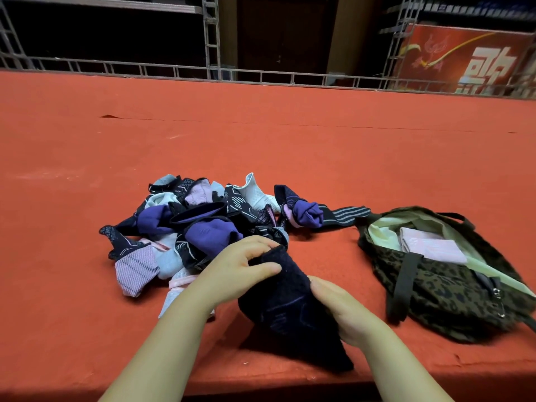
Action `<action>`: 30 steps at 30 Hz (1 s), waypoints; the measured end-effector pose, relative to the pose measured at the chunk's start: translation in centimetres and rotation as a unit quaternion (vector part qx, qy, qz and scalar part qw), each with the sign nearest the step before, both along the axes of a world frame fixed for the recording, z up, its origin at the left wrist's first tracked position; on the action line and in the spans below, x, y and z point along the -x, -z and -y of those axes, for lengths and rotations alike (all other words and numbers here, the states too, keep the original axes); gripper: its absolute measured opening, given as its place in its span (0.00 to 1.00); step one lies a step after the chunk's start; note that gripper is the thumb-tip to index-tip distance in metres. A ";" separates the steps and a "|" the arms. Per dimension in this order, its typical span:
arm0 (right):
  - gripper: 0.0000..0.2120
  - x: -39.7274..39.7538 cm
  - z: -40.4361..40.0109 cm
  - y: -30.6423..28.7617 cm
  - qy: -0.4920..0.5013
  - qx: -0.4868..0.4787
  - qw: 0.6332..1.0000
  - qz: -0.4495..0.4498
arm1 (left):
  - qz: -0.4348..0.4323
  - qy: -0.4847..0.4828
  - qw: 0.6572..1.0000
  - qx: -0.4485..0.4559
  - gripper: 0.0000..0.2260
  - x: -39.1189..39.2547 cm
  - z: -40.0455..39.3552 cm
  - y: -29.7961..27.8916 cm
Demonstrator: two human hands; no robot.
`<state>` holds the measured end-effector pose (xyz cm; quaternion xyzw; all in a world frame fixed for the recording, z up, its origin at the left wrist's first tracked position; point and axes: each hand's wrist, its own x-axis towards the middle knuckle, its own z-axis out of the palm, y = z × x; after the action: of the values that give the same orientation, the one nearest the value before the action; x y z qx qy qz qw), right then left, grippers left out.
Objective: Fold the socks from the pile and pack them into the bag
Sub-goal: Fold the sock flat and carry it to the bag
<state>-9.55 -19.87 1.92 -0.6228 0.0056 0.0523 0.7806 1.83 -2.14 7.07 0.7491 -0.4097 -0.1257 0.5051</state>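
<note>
We grip a dark sock point(290, 303) with both left hand point(240, 271) and right hand point(336, 309), just beside the pile point(197, 224). One pink fold point(432, 248) sits in the bag point(446, 288), right of the pile; most socks remain.

A broad red-covered table point(261, 146) runs to a metal truss railing point(174, 71), a red banner point(470, 58) behind.

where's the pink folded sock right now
In the head view, the pink folded sock lies inside the open leopard-print bag on the right of the red table, to the right of the sock pile.
</note>
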 end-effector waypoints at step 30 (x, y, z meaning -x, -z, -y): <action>0.14 -0.7 -0.8 -3.4 0.236 -0.027 0.970 -0.047 | -0.278 -0.091 0.951 0.099 0.17 1.5 -0.1 4.2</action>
<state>-8.84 -19.03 5.32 -0.5794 0.1879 -0.1041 0.7863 0.29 -2.00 2.86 0.6649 -0.1939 -0.2411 0.6798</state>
